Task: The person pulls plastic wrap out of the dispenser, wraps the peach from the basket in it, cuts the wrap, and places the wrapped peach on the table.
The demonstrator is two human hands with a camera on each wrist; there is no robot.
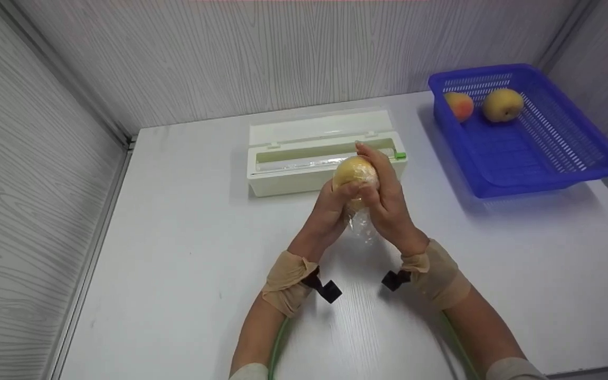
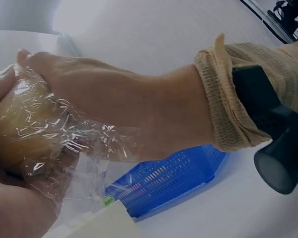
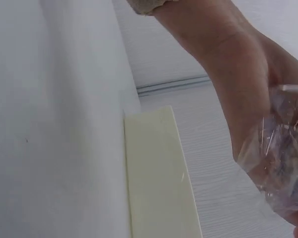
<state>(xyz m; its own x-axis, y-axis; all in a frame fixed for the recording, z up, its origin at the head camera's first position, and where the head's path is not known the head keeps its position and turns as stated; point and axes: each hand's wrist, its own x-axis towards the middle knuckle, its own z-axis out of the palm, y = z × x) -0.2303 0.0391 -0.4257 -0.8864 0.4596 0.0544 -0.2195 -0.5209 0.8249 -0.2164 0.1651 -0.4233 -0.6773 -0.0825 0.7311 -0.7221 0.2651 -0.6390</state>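
Observation:
Both hands hold a yellow peach (image 1: 353, 170) wrapped in clear cling film, in front of the film box. My left hand (image 1: 331, 207) grips it from the left, its thumb across the near side. From the right, my right hand (image 1: 390, 203) curls round it, with the thumb near the left thumb and the fingers along the far side. A loose, crumpled tail of cling film (image 1: 361, 227) hangs below the fruit between the palms. In the left wrist view the film (image 2: 64, 131) looks wrinkled and shiny over the peach. Fingers hide parts of the fruit.
Behind the hands a white cling film box (image 1: 288, 186) stands with its lid raised, a film roll (image 1: 304, 162) inside. At the back right, a blue basket (image 1: 547, 184) holds a red-blushed peach (image 1: 460, 107) and a yellow fruit (image 1: 503, 104). Walls border the white table (image 1: 177, 274).

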